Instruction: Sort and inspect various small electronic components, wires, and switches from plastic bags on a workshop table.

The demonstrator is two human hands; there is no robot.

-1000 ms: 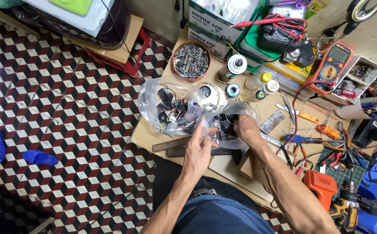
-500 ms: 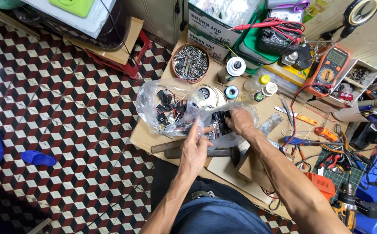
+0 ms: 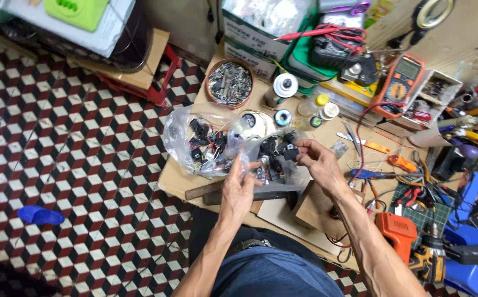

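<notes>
My left hand (image 3: 240, 184) grips the edge of a clear plastic bag (image 3: 272, 157) that holds small black parts, over the front of a low wooden table (image 3: 178, 181). My right hand (image 3: 311, 159) is raised just right of the bag and pinches one small black part (image 3: 290, 153) between thumb and fingers. A second clear bag (image 3: 200, 140) of black parts with wires lies on the table to the left, untouched.
A round bowl of metal screws (image 3: 229, 82), a white spool (image 3: 284, 86), small bottles (image 3: 319, 104) and an orange multimeter (image 3: 399, 82) stand behind. Pliers, screwdrivers and an orange drill (image 3: 396, 231) crowd the right. A red stool (image 3: 151, 71) and blue slippers (image 3: 40, 214) are on the checkered floor.
My right hand has come up out of the bag with a small black part pinched in it. My left hand keeps hold of the bag's edge.
</notes>
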